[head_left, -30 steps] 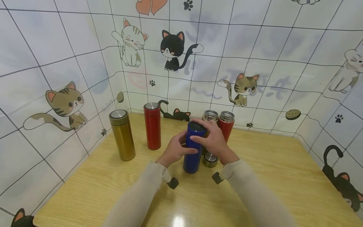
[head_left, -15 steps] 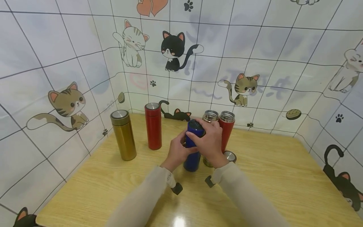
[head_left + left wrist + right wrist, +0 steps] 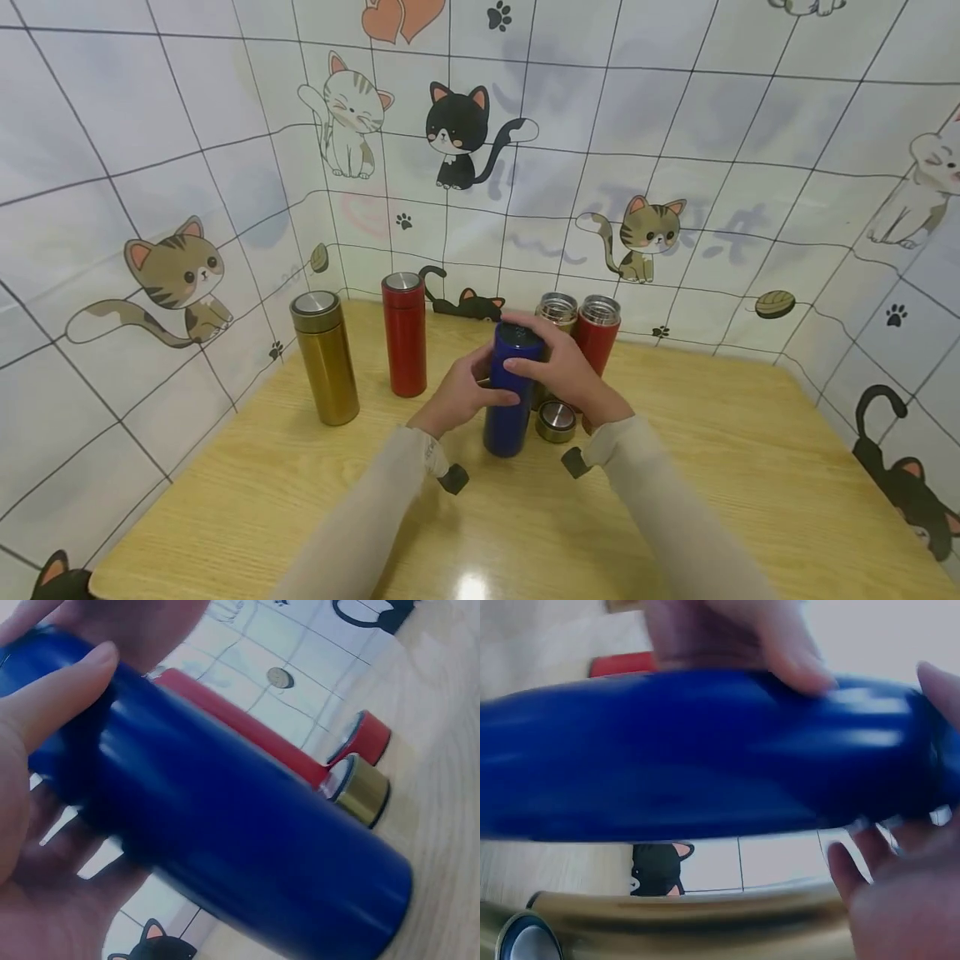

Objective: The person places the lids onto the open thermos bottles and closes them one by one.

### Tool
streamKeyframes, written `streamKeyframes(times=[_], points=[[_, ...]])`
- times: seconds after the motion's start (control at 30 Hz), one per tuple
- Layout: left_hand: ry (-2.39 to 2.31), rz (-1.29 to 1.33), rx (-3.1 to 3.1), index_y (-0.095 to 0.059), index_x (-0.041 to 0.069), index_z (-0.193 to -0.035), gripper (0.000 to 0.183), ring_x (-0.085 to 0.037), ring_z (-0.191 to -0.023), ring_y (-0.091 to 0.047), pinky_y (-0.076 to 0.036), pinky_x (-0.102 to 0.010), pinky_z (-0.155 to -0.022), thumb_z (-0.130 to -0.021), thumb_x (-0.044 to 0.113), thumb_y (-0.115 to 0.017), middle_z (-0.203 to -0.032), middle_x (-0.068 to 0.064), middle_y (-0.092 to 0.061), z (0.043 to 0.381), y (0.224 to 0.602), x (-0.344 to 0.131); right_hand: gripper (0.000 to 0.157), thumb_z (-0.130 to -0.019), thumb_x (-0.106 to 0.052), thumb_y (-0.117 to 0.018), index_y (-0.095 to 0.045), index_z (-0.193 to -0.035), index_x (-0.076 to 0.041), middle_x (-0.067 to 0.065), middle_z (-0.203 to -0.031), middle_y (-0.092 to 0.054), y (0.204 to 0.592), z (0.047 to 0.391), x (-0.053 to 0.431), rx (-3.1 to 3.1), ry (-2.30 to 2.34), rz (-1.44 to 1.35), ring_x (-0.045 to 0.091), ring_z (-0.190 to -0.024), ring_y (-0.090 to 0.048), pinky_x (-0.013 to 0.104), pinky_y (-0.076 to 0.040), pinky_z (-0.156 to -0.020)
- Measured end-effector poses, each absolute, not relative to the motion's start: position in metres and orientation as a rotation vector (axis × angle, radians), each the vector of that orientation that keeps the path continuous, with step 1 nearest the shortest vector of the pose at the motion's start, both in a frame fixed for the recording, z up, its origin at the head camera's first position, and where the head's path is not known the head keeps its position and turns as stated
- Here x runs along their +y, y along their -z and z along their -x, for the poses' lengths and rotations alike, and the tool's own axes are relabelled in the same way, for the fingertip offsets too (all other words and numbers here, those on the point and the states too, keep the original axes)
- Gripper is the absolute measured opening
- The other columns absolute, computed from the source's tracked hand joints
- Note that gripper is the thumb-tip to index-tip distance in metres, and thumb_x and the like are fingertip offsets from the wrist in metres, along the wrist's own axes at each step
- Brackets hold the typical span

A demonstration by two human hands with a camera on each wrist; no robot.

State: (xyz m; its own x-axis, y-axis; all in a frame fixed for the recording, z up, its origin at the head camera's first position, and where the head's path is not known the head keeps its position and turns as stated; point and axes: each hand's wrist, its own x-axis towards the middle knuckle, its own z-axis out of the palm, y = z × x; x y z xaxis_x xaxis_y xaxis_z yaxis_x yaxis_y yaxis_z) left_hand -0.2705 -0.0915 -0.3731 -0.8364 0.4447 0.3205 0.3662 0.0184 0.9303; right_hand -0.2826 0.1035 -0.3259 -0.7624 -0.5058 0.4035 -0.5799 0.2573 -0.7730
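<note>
A blue thermos flask (image 3: 504,433) with a dark top (image 3: 519,333) stands upright on the table in the head view. My left hand (image 3: 459,398) grips its body, thumb across the front and the other fingers behind. At the upper end, my right hand (image 3: 566,367) holds the flask round its top, thumb on the near side. In the left wrist view the blue flask (image 3: 240,817) fills the middle, with my left thumb near its upper end. The right wrist view has the blue flask (image 3: 667,757) between both hands.
Behind my right hand stand a gold flask (image 3: 557,307) and a red flask (image 3: 598,335), both lidless. A gold lid (image 3: 556,422) and a red lid (image 3: 373,739) lie before them. Farther left are a capped gold flask (image 3: 327,367) and a capped red flask (image 3: 405,342).
My right hand turned at the flask's top half a second ago, its wrist swinging left over the gold lid. It has since swung back right, so the gold lid shows again.
</note>
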Motion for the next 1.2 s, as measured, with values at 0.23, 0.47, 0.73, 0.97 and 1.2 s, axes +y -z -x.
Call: streamKeyframes(times=[0.23, 0.47, 0.73, 0.97, 1.2], points=[[-1.978, -0.873, 2.151, -0.034, 0.011, -0.151, 0.079, -0.028, -0.12, -0.056, -0.045, -0.044, -0.099, -0.084, 0.003, -0.075, -0.137, -0.012, -0.054, 0.265, 0.366, -0.096, 0.061, -0.091, -0.015, -0.068, -0.044, -0.147, -0.02, 0.005, -0.148, -0.042, 0.319, 0.29, 0.113, -2.459, -1.556, -1.238, 0.028, -0.13, -0.043, 0.056, -0.035, -0.104], [-1.997, -0.861, 2.23, -0.037, 0.012, -0.15, 0.079, -0.026, -0.119, -0.057, -0.046, -0.044, -0.099, -0.083, 0.004, -0.077, -0.137, -0.01, -0.054, 0.262, 0.369, -0.091, 0.059, -0.087, -0.02, -0.074, -0.052, -0.142, -0.023, 0.005, -0.135, -0.051, 0.324, 0.286, 0.111, -2.45, -1.397, -1.078, 0.027, -0.118, -0.041, 0.059, -0.034, -0.101], [-2.081, -0.836, 2.269, -0.039, 0.023, -0.149, 0.082, -0.021, -0.117, -0.059, -0.047, -0.042, -0.098, -0.08, 0.014, -0.082, -0.135, -0.002, -0.057, 0.277, 0.393, -0.086, 0.059, -0.085, -0.018, -0.077, -0.055, -0.14, -0.017, 0.01, -0.112, -0.052, 0.326, 0.277, 0.102, -2.395, -1.356, -0.949, 0.025, -0.096, -0.041, 0.046, -0.042, -0.087], [-2.123, -0.772, 2.288, -0.038, 0.024, -0.15, 0.083, -0.02, -0.118, -0.058, -0.046, -0.043, -0.099, -0.08, 0.017, -0.082, -0.135, -0.001, -0.057, 0.274, 0.394, -0.082, 0.056, -0.085, -0.025, -0.076, -0.057, -0.138, -0.02, 0.006, -0.113, -0.058, 0.329, 0.277, 0.099, -2.36, -1.317, -0.92, 0.024, -0.096, -0.039, 0.047, -0.041, -0.084], [-2.122, -0.695, 2.391, -0.034, 0.03, -0.151, 0.086, -0.021, -0.125, -0.053, -0.042, -0.046, -0.102, -0.08, 0.025, -0.082, -0.14, 0.0, -0.052, 0.281, 0.4, -0.081, 0.061, -0.088, -0.032, -0.072, -0.048, -0.144, -0.026, 0.01, -0.126, -0.049, 0.333, 0.28, 0.097, -2.445, -1.415, -0.79, 0.027, -0.109, -0.045, 0.055, -0.043, -0.091]])
